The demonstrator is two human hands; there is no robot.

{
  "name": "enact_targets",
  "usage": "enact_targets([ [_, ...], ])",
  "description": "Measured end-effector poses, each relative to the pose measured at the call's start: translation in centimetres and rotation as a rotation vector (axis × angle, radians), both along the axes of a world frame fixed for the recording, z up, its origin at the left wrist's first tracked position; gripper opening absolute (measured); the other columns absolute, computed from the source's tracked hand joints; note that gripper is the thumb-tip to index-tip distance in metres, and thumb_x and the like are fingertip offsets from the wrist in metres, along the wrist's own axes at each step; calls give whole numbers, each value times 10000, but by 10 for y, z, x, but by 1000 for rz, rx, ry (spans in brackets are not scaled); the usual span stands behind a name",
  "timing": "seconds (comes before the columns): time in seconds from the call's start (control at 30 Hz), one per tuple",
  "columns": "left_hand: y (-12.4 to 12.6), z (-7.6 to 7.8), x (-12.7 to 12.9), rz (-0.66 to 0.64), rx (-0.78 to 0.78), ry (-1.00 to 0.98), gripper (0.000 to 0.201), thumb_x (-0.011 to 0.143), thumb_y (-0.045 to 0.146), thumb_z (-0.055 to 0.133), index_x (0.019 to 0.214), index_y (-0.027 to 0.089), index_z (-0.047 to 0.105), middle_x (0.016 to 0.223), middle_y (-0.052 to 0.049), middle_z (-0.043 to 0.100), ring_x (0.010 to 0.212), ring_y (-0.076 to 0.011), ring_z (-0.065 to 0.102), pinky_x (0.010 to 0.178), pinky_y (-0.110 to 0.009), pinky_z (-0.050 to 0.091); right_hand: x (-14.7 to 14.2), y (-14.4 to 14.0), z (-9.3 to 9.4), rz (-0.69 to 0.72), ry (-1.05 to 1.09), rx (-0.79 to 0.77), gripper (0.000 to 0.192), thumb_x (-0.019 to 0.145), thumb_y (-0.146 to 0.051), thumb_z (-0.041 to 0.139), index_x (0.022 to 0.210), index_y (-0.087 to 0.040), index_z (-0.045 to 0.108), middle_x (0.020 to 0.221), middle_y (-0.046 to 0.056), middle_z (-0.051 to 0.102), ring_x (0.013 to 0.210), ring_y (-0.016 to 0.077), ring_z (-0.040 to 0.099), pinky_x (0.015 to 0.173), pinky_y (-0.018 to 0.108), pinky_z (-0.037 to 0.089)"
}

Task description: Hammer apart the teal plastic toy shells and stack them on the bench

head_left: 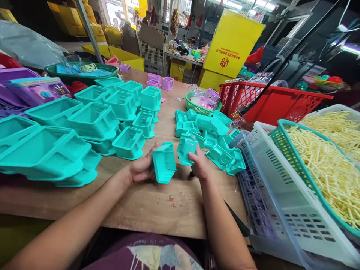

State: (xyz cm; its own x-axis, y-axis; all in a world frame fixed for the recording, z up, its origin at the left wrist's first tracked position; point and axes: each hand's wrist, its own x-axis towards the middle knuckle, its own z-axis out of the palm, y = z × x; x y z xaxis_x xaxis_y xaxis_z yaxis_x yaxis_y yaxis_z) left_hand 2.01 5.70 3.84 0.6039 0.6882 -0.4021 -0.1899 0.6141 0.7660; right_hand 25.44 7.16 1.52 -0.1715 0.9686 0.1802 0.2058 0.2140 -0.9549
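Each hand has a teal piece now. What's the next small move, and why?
Probably bring the right hand and its small teal piece left to the larger teal piece in the left hand: they sit close together but apart.

Wooden table (157, 206) bears teal plastic shells (123, 108), baskets (200, 108).

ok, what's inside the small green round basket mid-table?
The green basket holds small pink and lilac plastic parts, some in clear wrapping. Whatever lies beneath them is covered.

A cluttered workshop: worn wooden table (157, 206), yellow cartons (232, 43) behind, daylight through the far doorway (118, 13).
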Motion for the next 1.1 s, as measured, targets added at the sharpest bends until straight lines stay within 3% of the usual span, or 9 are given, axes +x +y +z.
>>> enact_targets([
  [0.1,-2,1,2,41,123,158,791,793,847,369,1192,198,583,859,-110,741,617,-202,684,501,-271,503,-19,-1,-14,62,357,-193,737,844,-569,512,1478,-263,292,1375,87,571,1172,269,605,891,403,555],
  [0.23,-10,-3,2,-14,410,345,806,745,754,598,1276,158,487,707,-63,686,612,-200,667,526,-261,507,-31,-2,-16,66,481,-353,614,874,-560,512,1410,-290,383,1324,58,605,1027,240,655,765,347,584],
  [0.37,-6,-8,0,14,786,594,826,728,545,746,1399,222,390,1071,-103,661,800,-217,693,688,-335,567,-29,-4,-15,94,384,-307,679,847,-553,553,1435,-264,375,1371,72,578,1133,264,620,885,392,559],
  [0.47,7,-1,-1,172,1072,708,790,618,570,810,1239,199,495,1466,-198,395,1205,-339,580,961,-483,517,-27,-5,-15,161,294,-212,781,790,-524,629,1465,-239,361,1422,82,544,1268,285,542,1033,436,475],
  [0.57,18,11,2,135,1200,746,825,542,576,850,1189,201,502,1496,-200,385,1353,-394,440,1090,-559,398,-26,-7,-15,230,305,-180,787,799,-509,633,1487,-261,342,1512,71,449,1372,282,447,1105,464,405],
  [0.7,26,16,13,199,1095,535,1043,578,529,852,1434,201,355,1449,-168,484,1336,-357,474,1117,-493,390,-22,-6,-13,204,262,-109,824,804,-604,601,1499,-260,323,1549,72,393,1430,283,371,1146,477,353],
  [0.83,31,-2,24,545,769,103,630,810,599,606,1281,182,576,1252,-105,661,1228,-330,574,1010,-430,498,-10,-3,-14,30,321,-10,887,729,-730,591,1452,-255,391,1384,100,567,1333,304,490,1108,492,404],
  [0.9,32,-12,28,656,662,-71,596,830,631,541,1171,155,649,1084,-105,721,1138,-330,626,935,-426,542,-5,-3,-17,-19,425,38,825,706,-744,598,1366,-260,492,1262,108,644,1258,312,553,1072,498,442],
  [1.1,25,-26,28,687,587,-149,608,758,611,647,1208,202,653,1007,-71,731,1039,-283,656,894,-402,552,-6,-9,-32,11,468,11,748,642,-721,683,1245,-289,587,1145,87,700,1176,316,614,1011,518,493],
])
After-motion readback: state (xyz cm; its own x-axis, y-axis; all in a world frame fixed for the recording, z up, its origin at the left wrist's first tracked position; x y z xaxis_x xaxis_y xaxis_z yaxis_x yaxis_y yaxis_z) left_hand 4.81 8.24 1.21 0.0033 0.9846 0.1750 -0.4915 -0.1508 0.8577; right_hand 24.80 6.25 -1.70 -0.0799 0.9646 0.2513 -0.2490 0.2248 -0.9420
